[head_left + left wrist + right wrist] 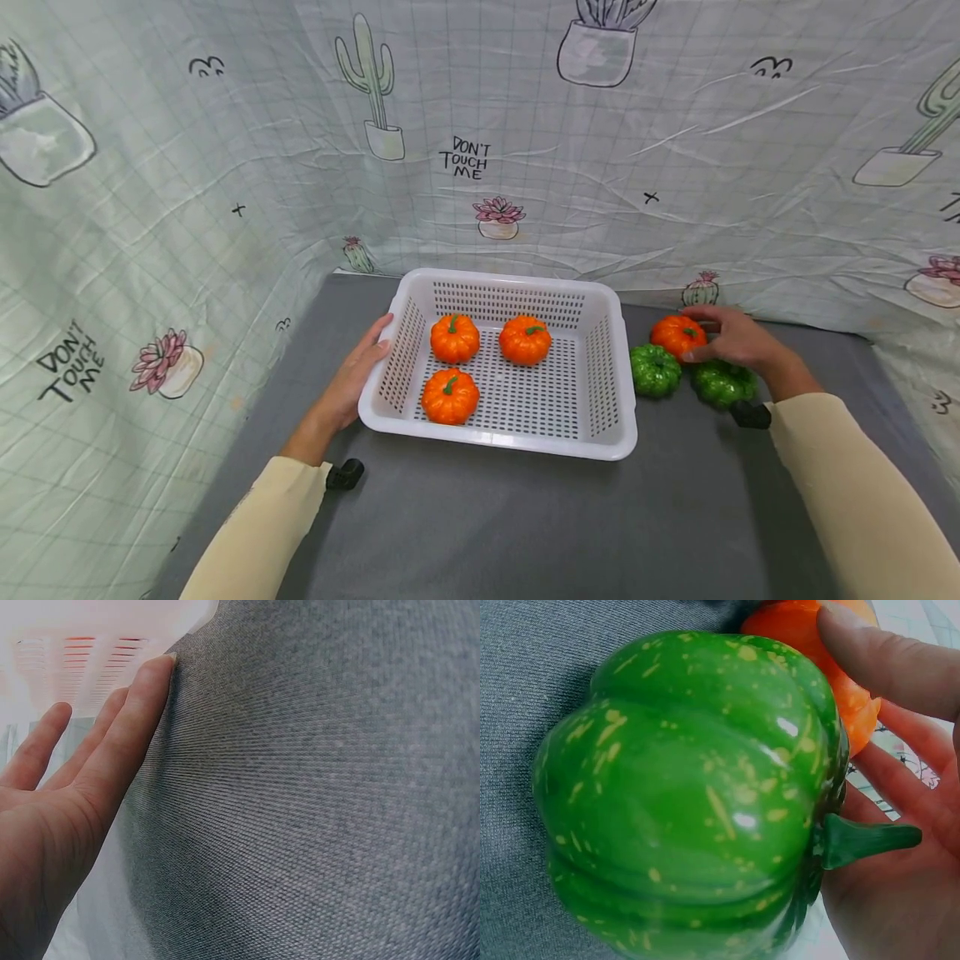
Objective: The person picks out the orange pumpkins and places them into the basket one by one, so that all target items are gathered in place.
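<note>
A white perforated basket [498, 440] holds three small orange pumpkins [455, 342] with green stems. My left hand [351, 382] rests against the basket's left side; in the left wrist view its fingers [124, 742] reach up straight to the outer wall. Right of the basket, my right hand [738, 337] grips another orange pumpkin [670, 333] between thumb and fingers. In the right wrist view a green pumpkin [690, 795] with yellow flecks fills the foreground and covers part of that grip. A second green pumpkin [655, 372] sits close to the basket's right wall.
Dark grey cloth [480, 525] covers the table. Behind it and along the left hangs a pale curtain [465, 92] printed with cacti and lettering. Black wrist mounts [345, 475] stick out beneath both cream sleeves.
</note>
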A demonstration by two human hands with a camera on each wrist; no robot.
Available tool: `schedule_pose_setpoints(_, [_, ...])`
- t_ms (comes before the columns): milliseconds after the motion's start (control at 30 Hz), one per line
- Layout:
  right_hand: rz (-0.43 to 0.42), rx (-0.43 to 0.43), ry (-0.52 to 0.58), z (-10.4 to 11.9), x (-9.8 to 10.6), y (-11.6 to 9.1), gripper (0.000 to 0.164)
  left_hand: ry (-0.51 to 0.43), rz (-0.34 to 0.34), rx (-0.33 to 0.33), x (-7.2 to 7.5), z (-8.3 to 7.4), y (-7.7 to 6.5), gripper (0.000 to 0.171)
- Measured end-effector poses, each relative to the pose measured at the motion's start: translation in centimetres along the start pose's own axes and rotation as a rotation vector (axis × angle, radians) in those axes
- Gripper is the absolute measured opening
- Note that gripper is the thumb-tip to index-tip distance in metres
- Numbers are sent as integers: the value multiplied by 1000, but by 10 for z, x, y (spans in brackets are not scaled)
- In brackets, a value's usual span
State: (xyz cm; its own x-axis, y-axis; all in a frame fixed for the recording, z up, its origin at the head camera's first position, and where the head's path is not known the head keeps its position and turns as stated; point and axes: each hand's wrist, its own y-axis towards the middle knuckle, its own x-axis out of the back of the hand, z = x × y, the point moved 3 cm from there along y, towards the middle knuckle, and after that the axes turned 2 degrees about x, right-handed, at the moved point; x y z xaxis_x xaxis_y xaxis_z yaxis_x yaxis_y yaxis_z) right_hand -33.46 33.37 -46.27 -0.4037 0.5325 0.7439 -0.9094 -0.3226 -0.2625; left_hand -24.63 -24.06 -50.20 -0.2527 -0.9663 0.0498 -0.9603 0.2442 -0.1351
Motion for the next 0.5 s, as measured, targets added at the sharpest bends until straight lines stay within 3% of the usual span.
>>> schedule_pose_setpoints(233, [-22, 36, -22, 1, -3, 2, 90, 3, 7, -7, -1, -2, -1, 59])
schedule_pose_setpoints(500, [-59, 19, -36, 4, -1, -2, 92, -5, 11, -5, 0, 0, -1, 59])
